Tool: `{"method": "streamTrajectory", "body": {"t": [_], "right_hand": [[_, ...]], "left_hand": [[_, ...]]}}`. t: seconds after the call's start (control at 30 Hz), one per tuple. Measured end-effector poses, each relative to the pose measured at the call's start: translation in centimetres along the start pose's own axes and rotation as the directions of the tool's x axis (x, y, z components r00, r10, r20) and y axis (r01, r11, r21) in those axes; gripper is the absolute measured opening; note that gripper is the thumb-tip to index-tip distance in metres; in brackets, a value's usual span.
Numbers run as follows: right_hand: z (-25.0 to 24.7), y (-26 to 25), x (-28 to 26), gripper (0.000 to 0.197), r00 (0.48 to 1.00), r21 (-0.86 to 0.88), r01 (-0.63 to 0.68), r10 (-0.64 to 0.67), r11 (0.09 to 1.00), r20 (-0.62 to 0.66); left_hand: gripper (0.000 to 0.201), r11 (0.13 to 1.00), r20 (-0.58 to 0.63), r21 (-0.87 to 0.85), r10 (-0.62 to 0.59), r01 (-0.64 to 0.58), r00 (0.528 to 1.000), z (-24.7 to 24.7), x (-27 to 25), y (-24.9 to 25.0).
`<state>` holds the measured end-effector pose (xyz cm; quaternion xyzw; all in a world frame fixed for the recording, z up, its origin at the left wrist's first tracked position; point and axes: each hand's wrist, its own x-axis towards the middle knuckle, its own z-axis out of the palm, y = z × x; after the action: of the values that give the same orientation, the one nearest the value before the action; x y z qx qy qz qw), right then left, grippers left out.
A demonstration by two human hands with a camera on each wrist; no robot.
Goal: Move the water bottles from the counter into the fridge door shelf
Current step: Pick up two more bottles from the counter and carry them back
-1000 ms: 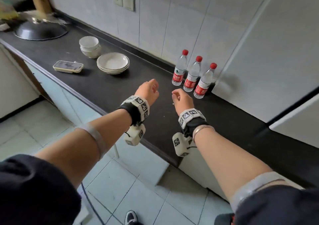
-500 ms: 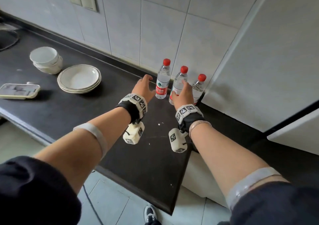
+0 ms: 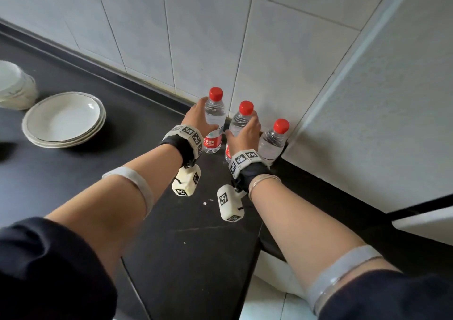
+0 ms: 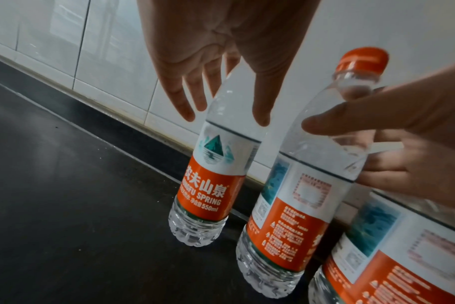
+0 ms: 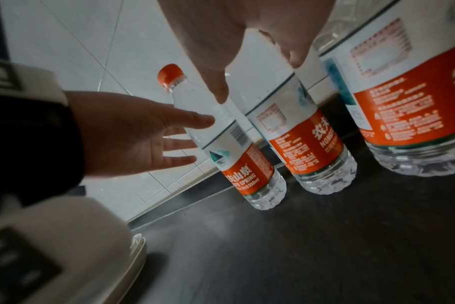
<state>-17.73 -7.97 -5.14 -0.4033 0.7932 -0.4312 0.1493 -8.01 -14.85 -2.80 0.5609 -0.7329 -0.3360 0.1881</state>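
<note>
Reaching spread fingers, left hand [image 3: 199,120] and right hand [image 3: 245,133] flank ribbed clear plastic bottles [image 3: 215,121].

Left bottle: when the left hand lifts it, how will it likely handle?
The left bottle looks full and capped, so probably heavy for its size. Tall on a narrow base, it may tip if pushed high. Its clear thin wall likely gives slightly and is smooth under the open left hand.

Three upright red-labelled bottles [image 5: 255,164] on dark counter [image 5: 299,257], spread fingers [image 5: 218,90] of both hands around two.
</note>
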Motion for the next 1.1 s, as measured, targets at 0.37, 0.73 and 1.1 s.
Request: {"method": "streamTrajectory", "body": {"t": [0.37, 0.73, 1.1], "right_hand": [[0.4, 1.0, 0.6, 0.073, 0.993, -0.007, 0.067, -0.066, 0.998, 0.094], [-0.3, -3.7, -3.4, 0.072, 0.978, -0.053, 0.079, -0.067, 0.995, 0.196], [1.1, -10.8, -15.0, 0.079, 0.886, 0.025, 0.229, -0.219, 0.973, 0.409]], "left_hand": [[0.086, 0.992, -0.036, -0.12, -0.055, 0.051, 0.998, 1.2, 1.0, -0.5], [0.072, 0.978, -0.125, -0.187, -0.118, 0.094, 0.985, -3.6, -4.9, -3.0], [0.089, 0.965, -0.338, -0.179, -0.241, 0.189, 0.91, -11.4, -18.4, -10.0]]}}
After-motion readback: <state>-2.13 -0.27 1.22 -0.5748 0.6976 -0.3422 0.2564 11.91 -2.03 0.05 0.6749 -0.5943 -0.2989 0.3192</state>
